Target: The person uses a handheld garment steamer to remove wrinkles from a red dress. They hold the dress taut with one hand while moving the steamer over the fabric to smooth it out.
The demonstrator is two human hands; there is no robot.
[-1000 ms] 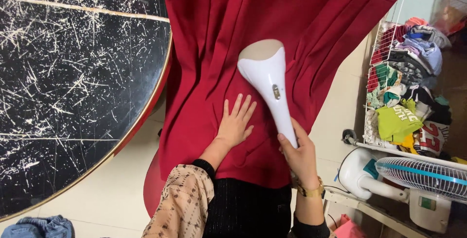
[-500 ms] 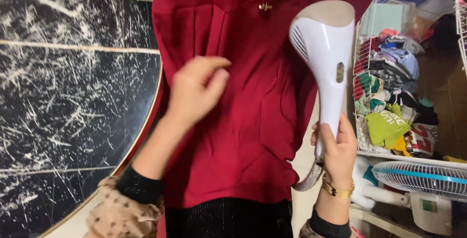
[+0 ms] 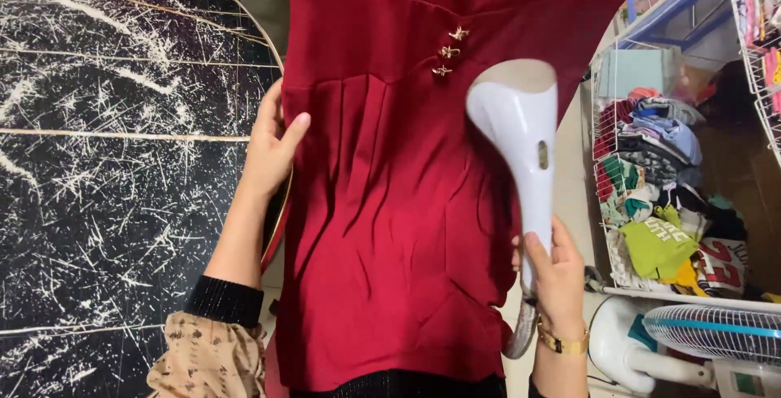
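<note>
A dark red pleated garment (image 3: 390, 203) with three small gold ornaments (image 3: 449, 50) hangs upright in front of me. My left hand (image 3: 272, 142) grips its left edge at waist height, thumb on the front. My right hand (image 3: 557, 272) holds the handle of a white handheld garment steamer (image 3: 521, 134), whose head is turned toward the cloth on the garment's right side. A gold bracelet sits on my right wrist.
A black round panel with white streaks (image 3: 114, 162) stands to the left, behind the garment. A white wire rack (image 3: 659, 195) stuffed with folded clothes is on the right. A white fan (image 3: 708, 337) lies low at the right corner.
My left hand moved from the garment's front out to its left edge and took hold there. The steamer stayed at the garment's right side. The view tilted up, so the gold ornaments now sit lower.
</note>
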